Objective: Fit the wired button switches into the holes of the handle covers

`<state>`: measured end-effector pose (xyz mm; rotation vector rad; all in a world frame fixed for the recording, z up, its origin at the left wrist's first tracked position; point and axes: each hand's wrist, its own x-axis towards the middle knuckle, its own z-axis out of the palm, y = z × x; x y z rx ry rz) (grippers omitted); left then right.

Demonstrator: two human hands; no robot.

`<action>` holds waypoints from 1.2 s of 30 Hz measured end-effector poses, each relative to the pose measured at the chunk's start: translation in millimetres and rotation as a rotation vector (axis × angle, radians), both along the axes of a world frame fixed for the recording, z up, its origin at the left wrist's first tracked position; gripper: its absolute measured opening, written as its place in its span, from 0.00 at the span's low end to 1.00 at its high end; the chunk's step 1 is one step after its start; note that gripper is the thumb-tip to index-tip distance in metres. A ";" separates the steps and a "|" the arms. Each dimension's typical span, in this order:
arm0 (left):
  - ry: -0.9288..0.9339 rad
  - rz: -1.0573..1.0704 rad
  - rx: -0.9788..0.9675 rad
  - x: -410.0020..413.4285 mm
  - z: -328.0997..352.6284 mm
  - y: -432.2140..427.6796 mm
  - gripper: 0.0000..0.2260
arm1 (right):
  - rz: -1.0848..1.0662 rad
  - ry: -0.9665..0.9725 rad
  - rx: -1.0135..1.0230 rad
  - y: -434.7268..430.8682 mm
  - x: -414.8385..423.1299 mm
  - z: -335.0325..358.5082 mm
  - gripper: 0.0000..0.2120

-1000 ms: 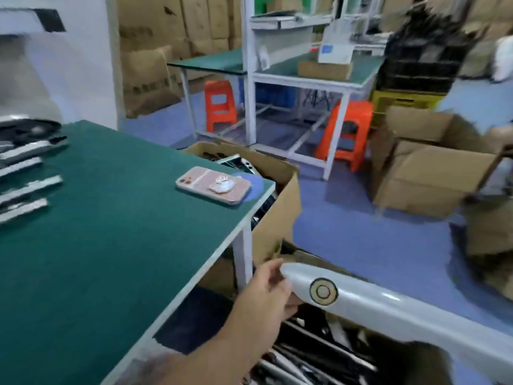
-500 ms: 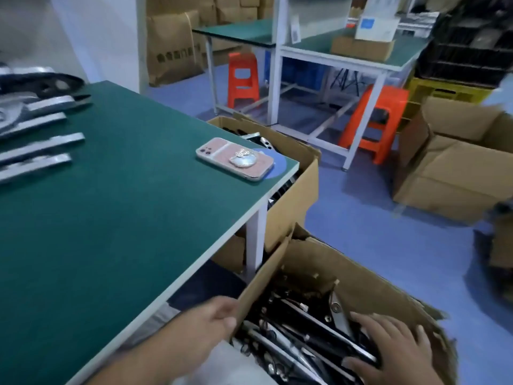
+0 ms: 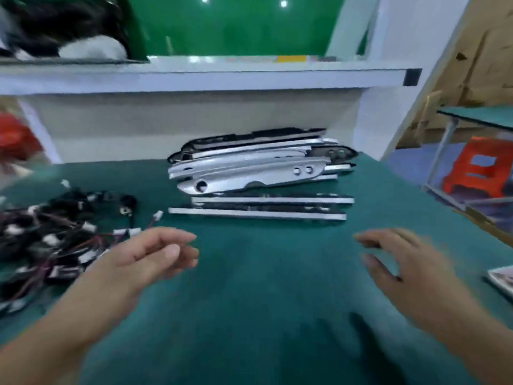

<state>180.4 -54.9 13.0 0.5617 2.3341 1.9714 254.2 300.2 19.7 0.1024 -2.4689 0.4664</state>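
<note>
Both hands moved over green table (image 3: 263, 315): left hand (image 3: 150, 259), right hand (image 3: 399, 262), fingers relaxed, empty. Beyond fingertips one silver handle-cover stack (image 3: 249, 168); leftward one black wired-switch tangle (image 3: 50, 232), uncountable.

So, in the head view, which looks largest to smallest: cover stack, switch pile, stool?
1. Cover stack and switch pile: about alike; the pile is nearer and cut by the frame edge, so unranked.
2. Stool: clearly smallest, though farther away.

Table (image 3: 263, 315), green top. On it: covers (image 3: 249, 168), silver and black, piled lengthwise at back centre; switches (image 3: 50, 232), a dark tangle of wires with white plugs, left side; flat object (image 3: 502, 280), right edge, partly out of view.
</note>
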 end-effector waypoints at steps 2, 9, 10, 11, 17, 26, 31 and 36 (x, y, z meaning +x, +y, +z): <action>-0.039 0.318 0.113 -14.1 -7.0 -19.5 0.07 | -0.113 -0.189 0.105 -22.3 -63.0 -7.9 0.16; -0.049 0.581 -0.154 -34.0 -41.8 -29.9 0.13 | -0.346 -0.326 0.147 -51.3 -156.5 -55.1 0.12; -0.047 0.566 -0.177 -34.9 -42.3 -29.7 0.13 | -0.344 -0.343 0.166 -49.9 -161.5 -56.4 0.10; -0.053 0.550 -0.193 -36.4 -45.2 -29.5 0.13 | -0.332 -0.354 0.189 -47.1 -165.3 -58.4 0.09; -0.135 0.506 -0.166 -35.2 -48.4 -29.3 0.17 | -0.326 -0.428 0.165 -42.5 -168.4 -60.5 0.05; -0.012 0.664 -0.152 -34.9 -43.2 -31.6 0.14 | -0.141 -0.256 0.222 -41.0 -139.0 -31.3 0.12; -0.142 0.406 0.142 -28.2 -39.0 -36.8 0.25 | -0.046 -0.517 -0.091 -38.3 -109.6 -12.7 0.16; -0.209 0.458 0.175 -26.3 -35.2 -27.4 0.06 | 0.140 -0.704 0.059 -35.9 -85.0 -21.3 0.24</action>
